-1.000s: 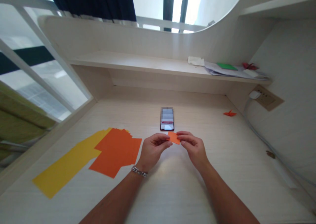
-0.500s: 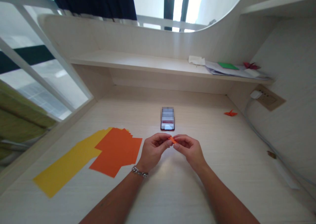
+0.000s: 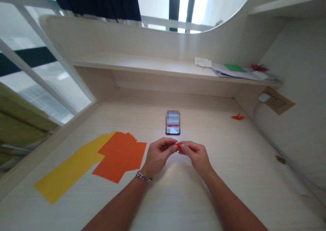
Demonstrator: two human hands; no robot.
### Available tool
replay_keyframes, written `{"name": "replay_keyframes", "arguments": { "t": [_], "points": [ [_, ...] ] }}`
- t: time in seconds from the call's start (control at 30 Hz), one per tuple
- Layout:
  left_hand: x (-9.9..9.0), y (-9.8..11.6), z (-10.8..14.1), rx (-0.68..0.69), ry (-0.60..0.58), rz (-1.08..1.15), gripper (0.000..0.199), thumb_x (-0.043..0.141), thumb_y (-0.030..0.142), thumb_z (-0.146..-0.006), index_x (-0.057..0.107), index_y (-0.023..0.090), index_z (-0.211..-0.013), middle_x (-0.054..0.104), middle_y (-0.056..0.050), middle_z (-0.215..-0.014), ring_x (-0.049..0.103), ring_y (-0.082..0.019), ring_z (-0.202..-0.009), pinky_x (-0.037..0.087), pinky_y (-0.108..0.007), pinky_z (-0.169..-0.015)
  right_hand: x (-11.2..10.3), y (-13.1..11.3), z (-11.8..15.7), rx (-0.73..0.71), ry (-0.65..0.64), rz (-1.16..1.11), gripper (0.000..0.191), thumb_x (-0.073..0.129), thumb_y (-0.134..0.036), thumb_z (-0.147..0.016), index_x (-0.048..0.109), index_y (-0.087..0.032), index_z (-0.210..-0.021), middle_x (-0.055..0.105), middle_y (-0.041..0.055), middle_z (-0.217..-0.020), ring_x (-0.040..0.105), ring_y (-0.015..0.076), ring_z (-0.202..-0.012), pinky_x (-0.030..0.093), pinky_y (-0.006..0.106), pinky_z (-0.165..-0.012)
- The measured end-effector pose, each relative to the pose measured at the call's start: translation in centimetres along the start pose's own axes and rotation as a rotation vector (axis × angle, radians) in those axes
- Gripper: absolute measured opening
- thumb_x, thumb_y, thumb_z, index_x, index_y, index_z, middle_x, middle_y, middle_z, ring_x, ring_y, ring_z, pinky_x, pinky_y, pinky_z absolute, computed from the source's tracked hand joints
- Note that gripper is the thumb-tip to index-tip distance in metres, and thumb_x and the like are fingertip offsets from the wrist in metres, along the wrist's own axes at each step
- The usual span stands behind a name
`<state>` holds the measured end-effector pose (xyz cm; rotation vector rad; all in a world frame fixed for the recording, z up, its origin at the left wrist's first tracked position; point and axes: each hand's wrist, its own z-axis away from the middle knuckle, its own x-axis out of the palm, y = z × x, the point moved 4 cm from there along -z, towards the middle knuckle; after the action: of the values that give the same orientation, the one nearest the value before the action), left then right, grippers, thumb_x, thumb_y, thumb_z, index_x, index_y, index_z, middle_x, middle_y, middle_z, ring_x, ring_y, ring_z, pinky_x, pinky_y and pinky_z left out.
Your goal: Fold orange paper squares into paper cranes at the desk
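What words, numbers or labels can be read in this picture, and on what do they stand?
No text can be read.
Phone screen: blurred, unreadable.
Papers on the shelf: too small to read.
Wall socket plate: any marks are too small to read.
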<state>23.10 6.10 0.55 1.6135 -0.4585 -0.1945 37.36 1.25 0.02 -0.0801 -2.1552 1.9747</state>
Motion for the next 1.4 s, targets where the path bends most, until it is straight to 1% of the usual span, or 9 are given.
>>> {"name": "replay_keyframes", "arguments": {
  "t": [0.17,0.33,0.5,0.63,0.77,0.93,1.13,1.27,1.4],
  "points": [
    [0.2,0.1,0.1,0.01,-0.02,-0.011,0.023,0.072,0.026,-0.07,0.066,0.014,-0.089,0.07,-0.007,-0.088,0.065,-0.018,-0.078,0.054,-0.029,-0.072,-0.1,0.0,0.2,-0.036,0.037,0.085,0.022,0.063,-0.037,-0.079,0.074,-0.019,-0.083,0.07,0.0089,-0.094,0.065,0.023,-0.082,0.054,0.039,-0.073],
    [0.3,0.1,0.0,0.018,-0.009,-0.047,0.023,0.07,0.029,-0.072,0.065,0.014,-0.089,0.069,-0.007,-0.088,0.064,-0.017,-0.079,0.053,-0.029,-0.073,-0.1,-0.9,0.5,-0.19,0.125,0.29,0.018,0.059,-0.032,-0.083,0.074,-0.022,-0.082,0.07,0.0072,-0.094,0.064,0.022,-0.087,0.051,0.036,-0.079],
    [0.5,0.0,0.0,0.027,-0.032,-0.059,0.033,0.068,0.026,-0.074,0.061,0.015,-0.105,0.068,-0.007,-0.09,0.064,-0.016,-0.08,0.052,-0.029,-0.075,0.0,-1.5,0.6,-0.271,0.203,0.336,0.018,0.057,-0.03,-0.084,0.074,-0.024,-0.083,0.069,0.0066,-0.094,0.063,0.0213,-0.09,0.048,0.034,-0.082],
    [0.5,-0.4,-0.2,0.006,-0.047,-0.049,0.045,0.064,0.023,-0.076,0.054,0.018,-0.12,0.068,-0.008,-0.095,0.064,-0.017,-0.085,0.051,-0.03,-0.079,0.2,-1.9,0.9,-0.318,0.184,0.387,0.016,0.058,-0.027,-0.083,0.074,-0.026,-0.084,0.068,0.0064,-0.096,0.062,0.022,-0.093,0.047,0.036,-0.086],
    [0.3,-0.8,-0.4,0.016,-0.066,-0.096,0.037,0.06,0.013,-0.074,0.061,0.018,-0.11,0.066,-0.008,-0.109,0.062,-0.02,-0.097,0.051,-0.032,-0.084,0.4,-2.0,1.1,-0.332,0.11,0.386,0.015,0.059,-0.026,-0.083,0.074,-0.026,-0.085,0.068,0.0069,-0.097,0.062,0.0224,-0.093,0.047,0.037,-0.087],
    [0.1,-1.1,-0.4,0.017,-0.103,-0.137,0.029,0.053,0.008,-0.072,0.066,0.016,-0.097,0.069,-0.007,-0.099,0.064,-0.019,-0.09,0.051,-0.033,-0.083,-0.8,-1.1,0.2,-0.235,0.128,0.224,0.018,0.061,-0.028,-0.081,0.072,-0.025,-0.094,0.065,0.0072,-0.11,0.058,0.0234,-0.104,0.047,0.037,-0.089],
    [0.3,-0.8,-0.2,0.007,-0.122,-0.211,0.029,0.054,0.009,-0.072,0.068,0.017,-0.096,0.069,-0.007,-0.1,0.064,-0.019,-0.09,0.051,-0.032,-0.082,-1.7,0.7,-0.7,0.068,0.035,0.069,0.021,0.073,-0.031,-0.068,0.074,-0.02,-0.086,0.073,0.006,-0.082,0.066,0.0228,-0.077,0.054,0.04,-0.074],
    [0.3,-0.3,-0.4,0.019,-0.136,-0.288,0.024,0.058,0.01,-0.071,0.071,0.015,-0.09,0.07,-0.007,-0.094,0.064,-0.02,-0.086,0.051,-0.032,-0.081,-1.7,1.1,-0.6,0.175,0.012,-0.066,0.032,0.077,-0.033,-0.062,0.073,-0.018,-0.091,0.073,0.0057,-0.081,0.067,0.0212,-0.073,0.055,0.04,-0.071],
    [0.3,-0.6,-0.5,-0.065,-0.185,-0.234,0.024,0.057,0.012,-0.073,0.071,0.015,-0.092,0.071,-0.008,-0.092,0.065,-0.019,-0.085,0.051,-0.032,-0.08,-1.7,1.2,-0.5,0.219,-0.012,-0.079,0.031,0.079,-0.033,-0.061,0.073,-0.016,-0.086,0.073,0.0058,-0.077,0.066,0.0195,-0.068,0.055,0.037,-0.068]
  ]
}}
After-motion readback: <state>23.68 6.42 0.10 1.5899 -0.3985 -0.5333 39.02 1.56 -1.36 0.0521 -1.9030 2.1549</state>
